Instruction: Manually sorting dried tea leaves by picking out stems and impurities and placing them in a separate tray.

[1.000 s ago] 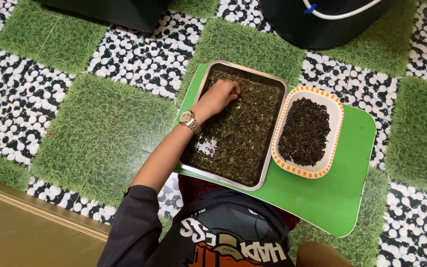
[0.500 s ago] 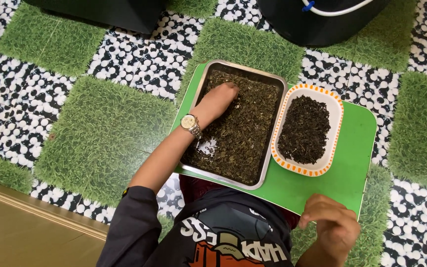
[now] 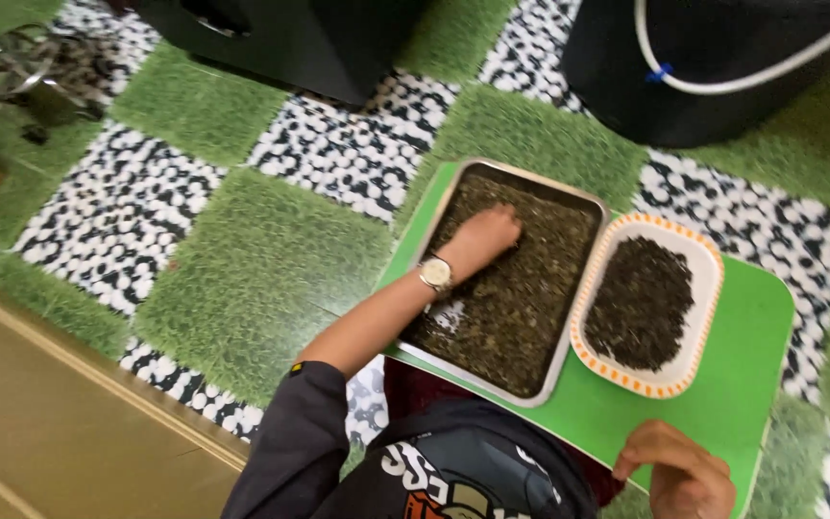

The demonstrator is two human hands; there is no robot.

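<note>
My left hand (image 3: 488, 234), with a wristwatch (image 3: 434, 275) on its wrist, rests in a rectangular metal tray (image 3: 576, 289) full of dried greenish leaves (image 3: 521, 303). Its fingers are curled into the leaves near the tray's far left corner. To the right of the tray stands a white dish with an orange-patterned rim (image 3: 708, 255), holding darker dried leaves (image 3: 641, 303). Both sit on a green plastic tray (image 3: 742, 384). My right hand (image 3: 684, 478) is at the green tray's near edge, with its fingers curled over that edge.
The floor is a checker of fake-grass squares (image 3: 261, 269) and black-and-white pebble mats (image 3: 127, 211). Two black containers (image 3: 300, 38) (image 3: 722, 58) stand beyond the tray, the right one with a white hose (image 3: 722, 85). A brown ledge (image 3: 69, 423) runs along the lower left.
My right hand came into view and now sits on the green tray's near edge. My left hand stays in the leaves. The view has shifted, so everything sits further right.
</note>
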